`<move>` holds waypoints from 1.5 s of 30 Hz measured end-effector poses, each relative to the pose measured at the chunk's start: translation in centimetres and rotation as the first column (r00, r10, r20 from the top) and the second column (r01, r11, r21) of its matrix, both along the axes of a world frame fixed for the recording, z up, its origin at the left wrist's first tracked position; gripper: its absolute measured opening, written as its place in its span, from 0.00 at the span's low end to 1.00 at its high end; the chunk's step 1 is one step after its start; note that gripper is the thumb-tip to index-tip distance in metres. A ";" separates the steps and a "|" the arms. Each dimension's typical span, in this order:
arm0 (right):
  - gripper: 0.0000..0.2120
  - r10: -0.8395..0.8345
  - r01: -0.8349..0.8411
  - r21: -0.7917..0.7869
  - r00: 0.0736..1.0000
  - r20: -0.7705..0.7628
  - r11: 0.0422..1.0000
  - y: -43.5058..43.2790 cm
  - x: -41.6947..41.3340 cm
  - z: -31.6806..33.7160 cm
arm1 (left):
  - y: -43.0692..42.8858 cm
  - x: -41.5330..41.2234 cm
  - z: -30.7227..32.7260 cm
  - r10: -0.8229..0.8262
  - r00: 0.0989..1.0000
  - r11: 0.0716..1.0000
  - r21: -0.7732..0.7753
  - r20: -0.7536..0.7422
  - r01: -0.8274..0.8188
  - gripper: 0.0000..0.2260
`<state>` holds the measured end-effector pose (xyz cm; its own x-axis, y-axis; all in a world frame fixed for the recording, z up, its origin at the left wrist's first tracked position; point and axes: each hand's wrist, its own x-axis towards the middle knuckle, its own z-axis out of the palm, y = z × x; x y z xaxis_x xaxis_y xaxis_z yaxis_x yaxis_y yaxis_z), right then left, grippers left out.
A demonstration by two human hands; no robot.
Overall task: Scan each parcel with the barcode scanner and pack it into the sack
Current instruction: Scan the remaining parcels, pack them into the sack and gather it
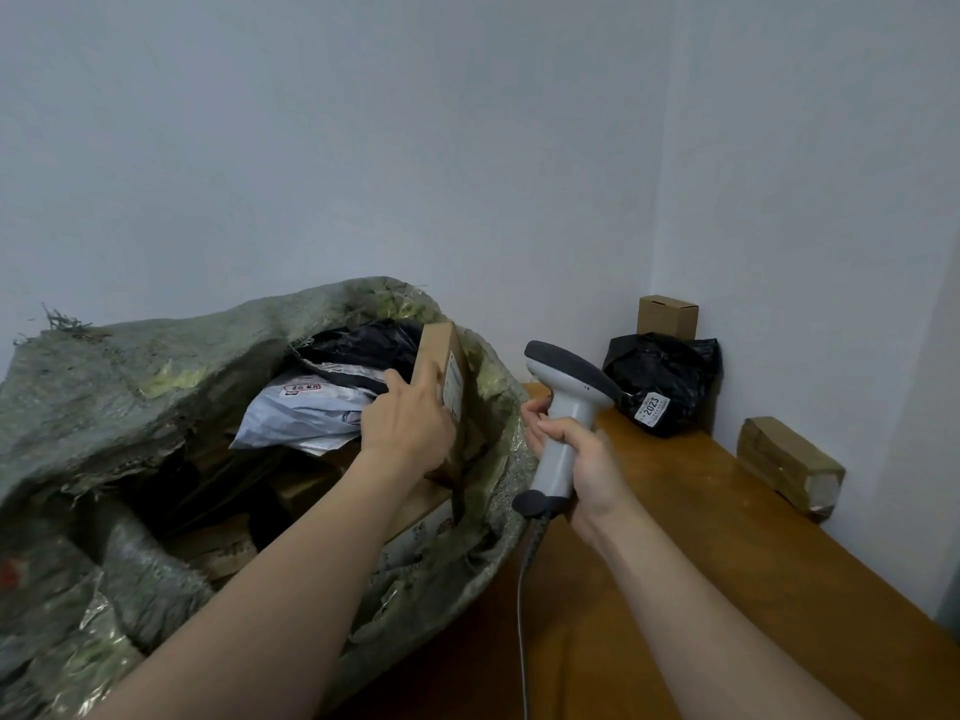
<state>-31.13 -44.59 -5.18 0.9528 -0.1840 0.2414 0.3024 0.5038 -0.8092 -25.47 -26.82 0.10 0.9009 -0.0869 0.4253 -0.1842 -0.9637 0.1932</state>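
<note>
From the head camera, our left hand (410,420) holds a flat box (441,356) upright in the mouth of the sack (156,387). The fingers (397,381) are curled round its near edge, with the thumb on the brown face. We judge the box light and stiff, since one hand carries it. The best hold is across the narrow edges, where the cardboard will not buckle. The sack under those fingers is soft, frayed weave, and its rim will likely sag rather than guide the box. Our right hand (582,459) has its fingers (556,428) wrapped tight round the scanner (563,402) grip, just right of the box, with the head aimed away from us. The cable (522,589) hangs below the hand.

A white label on the box face beside the left fingers is too small to read. A white mailer (306,407) just left of them carries a red mark we cannot make out. Beyond the scanner, a black bag (670,376) on the counter (675,537) has a tag (652,407) reading "2023".
</note>
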 end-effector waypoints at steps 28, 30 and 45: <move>0.11 0.055 -0.041 0.078 0.982 -0.182 0.996 -4.3 -1.4 -2.5 | -4.3 -0.9 1.7 0.049 0.985 0.940 0.341 -0.164 0.010 0.33; 0.11 0.039 -0.025 0.072 0.981 -0.191 0.997 -5.2 -1.4 -2.9 | -4.9 -0.9 2.0 0.030 0.972 0.953 0.299 -0.232 0.042 0.34; 0.08 0.109 -0.106 0.027 0.951 -0.289 0.994 -0.9 0.1 -2.8 | -0.9 -1.5 4.6 -0.139 0.834 0.966 0.113 -0.534 0.234 0.29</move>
